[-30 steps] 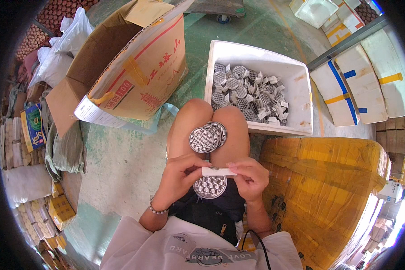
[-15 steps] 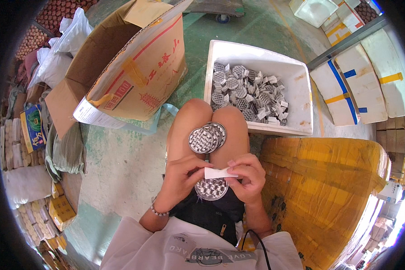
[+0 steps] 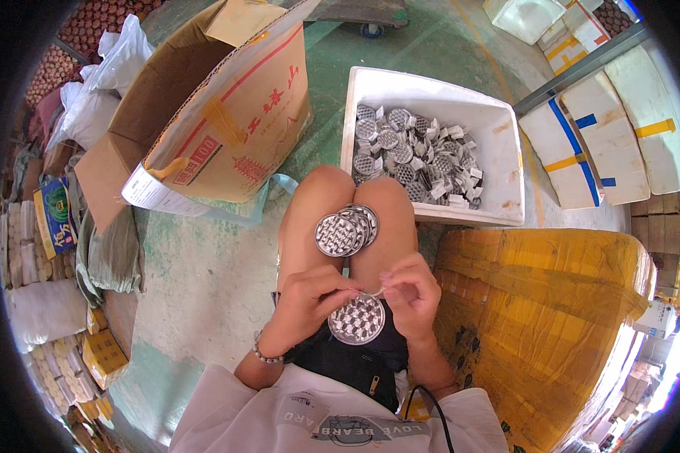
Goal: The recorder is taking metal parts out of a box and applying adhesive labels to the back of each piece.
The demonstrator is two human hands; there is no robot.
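Observation:
Between my two hands, above my lap, a thin white paper tag [image 3: 371,293] shows nearly edge-on. My left hand [image 3: 310,299] is closed, thumb and forefinger pinching the tag's left end. At its other end my right hand [image 3: 409,296] is closed in a pinch too. Just below the tag is a round silver metal disc [image 3: 357,320] with a raised pattern; whether the tag is joined to it cannot be made out. On my thighs, beyond my hands, several similar metal discs [image 3: 336,235] lie in an overlapping stack.
Ahead to the right stands a white foam box [image 3: 499,151] holding many metal discs with white tags [image 3: 419,158]. An open cardboard carton [image 3: 242,128] is at the front left. A large yellow-taped box [image 3: 536,302] sits close by my right arm. White foam boxes [image 3: 612,136] line the right.
The paper tag has turned from showing its broad white face to nearly edge-on. The round disc below it now shows more fully. My right hand's fingers have shifted slightly.

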